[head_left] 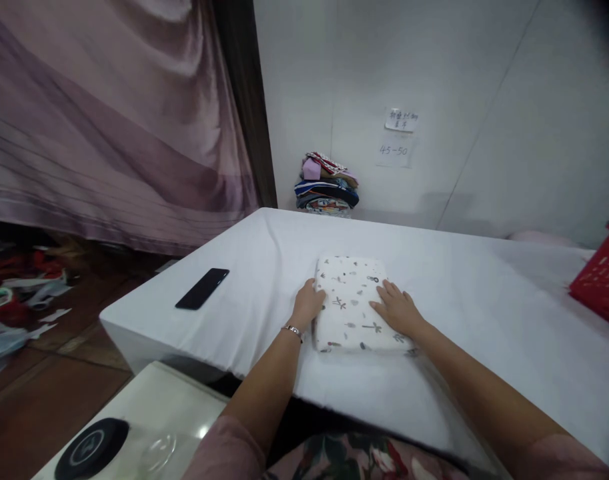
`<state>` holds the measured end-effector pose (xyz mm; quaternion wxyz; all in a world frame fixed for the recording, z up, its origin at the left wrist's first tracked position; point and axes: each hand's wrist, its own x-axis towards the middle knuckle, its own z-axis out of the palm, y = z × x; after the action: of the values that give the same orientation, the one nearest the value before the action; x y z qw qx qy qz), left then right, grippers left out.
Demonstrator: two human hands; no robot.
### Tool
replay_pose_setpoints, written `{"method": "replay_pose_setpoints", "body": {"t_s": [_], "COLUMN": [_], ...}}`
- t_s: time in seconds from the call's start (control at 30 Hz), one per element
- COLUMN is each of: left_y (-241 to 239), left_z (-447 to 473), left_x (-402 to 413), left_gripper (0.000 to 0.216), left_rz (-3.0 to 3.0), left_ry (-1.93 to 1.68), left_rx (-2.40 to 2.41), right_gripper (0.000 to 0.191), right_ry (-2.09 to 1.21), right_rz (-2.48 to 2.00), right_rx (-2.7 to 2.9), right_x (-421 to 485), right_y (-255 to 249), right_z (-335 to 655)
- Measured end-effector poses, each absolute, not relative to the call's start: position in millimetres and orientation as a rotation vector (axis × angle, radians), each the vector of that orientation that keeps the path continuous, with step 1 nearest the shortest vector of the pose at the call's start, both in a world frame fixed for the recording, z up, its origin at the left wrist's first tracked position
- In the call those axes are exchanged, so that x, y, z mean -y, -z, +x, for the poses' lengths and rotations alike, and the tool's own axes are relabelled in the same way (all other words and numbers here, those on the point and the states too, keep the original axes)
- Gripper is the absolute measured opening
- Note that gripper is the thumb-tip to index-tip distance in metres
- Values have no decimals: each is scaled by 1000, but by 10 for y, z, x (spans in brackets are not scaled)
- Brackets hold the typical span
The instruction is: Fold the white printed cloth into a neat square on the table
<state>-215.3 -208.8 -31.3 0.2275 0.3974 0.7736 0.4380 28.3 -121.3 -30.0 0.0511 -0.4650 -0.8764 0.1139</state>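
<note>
A folded white cloth with small printed figures [353, 293] lies on the white-covered table [464, 287] in front of me. My left hand [308, 303] rests against the cloth's left edge, fingers curled along its side. My right hand [397, 308] lies flat on top of the cloth's right part, fingers stretched out. A bracelet sits on my left wrist.
A black phone [203, 288] lies on the table's left part. A stack of folded clothes [327, 185] stands against the far wall. A red basket [601, 277] is at the right edge. Purple curtain at left, clutter on the floor, a white stand with a black disc [91, 448] nearby.
</note>
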Motion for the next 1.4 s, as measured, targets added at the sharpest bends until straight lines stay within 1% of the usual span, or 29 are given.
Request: {"method": "replay_pose_setpoints", "body": {"t_s": [0.07,0.13,0.2,0.27,0.4,0.5,0.73,0.93,1.13,1.3,1.4], "left_y": [259,180,117,106,222,297,274,272,277,313,328], "left_z": [-2106,-2020,-1905,-1783,-1630,-1624,-1646,-1644,-1686,-1718,-1722], "left_x": [2127,2174,2216,2244,2252,2238,2235,2237,2227,2220,2219], "left_gripper": [45,43,43,45,38,37,39,40,36,32,31], "left_rz": [1260,1503,1762,1971,2117,2128,2158,2185,2112,2073,2081], "left_ry": [-1107,-1034,-998,-933,-714,-688,-582,-557,-661,-786,-835], "left_rx": [-2256,-2359,-2350,-2231,-2053,-2031,-2105,-2122,-2093,-2052,-2032], "right_gripper": [60,61,59,53,33,25,29,22,16,21,24], "right_ry": [-460,-646,-847,-939,-824,-790,-699,-678,-619,-668,-637], "right_rz": [-1399,-1383,-1366,-1383,-1497,-1531,-1644,-1708,-1734,-1739,-1768], "right_rx": [2608,2512,2351,2159,1942,1913,1971,2064,2011,2028,2053], "right_x": [1213,1192,1146,1073,885,760,570,476,480,415,333], "right_y": [306,285,244,205,196,220,158,160,216,187,152], "right_z": [292,312,341,376,429,413,229,145,151,131,77]}}
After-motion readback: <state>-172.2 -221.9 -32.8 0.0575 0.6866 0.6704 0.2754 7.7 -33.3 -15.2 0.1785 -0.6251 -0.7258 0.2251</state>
